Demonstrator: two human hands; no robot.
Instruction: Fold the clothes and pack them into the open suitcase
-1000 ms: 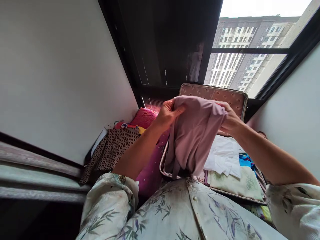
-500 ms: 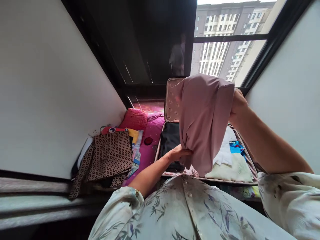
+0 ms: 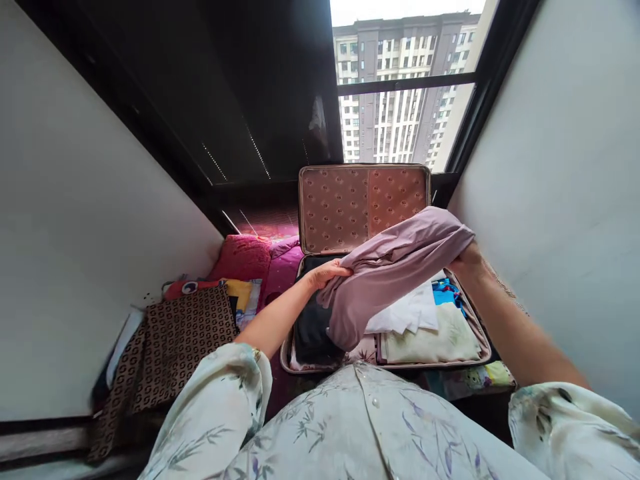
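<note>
A mauve garment is stretched between my two hands over an open suitcase. My left hand grips its lower left end. My right hand holds the upper right end, partly hidden by the cloth. The suitcase lid stands upright against the window. Inside lie a black item on the left, white folded cloth, a blue piece and a pale green folded piece.
Left of the suitcase, on a pink cover, sit a red cushion, colourful items and a brown patterned cloth. White walls close in on both sides. A window shows apartment blocks.
My right hand came down from holding the garment high. My left hand rose to the garment's left end. The garment now lies slanted over the suitcase instead of hanging.
</note>
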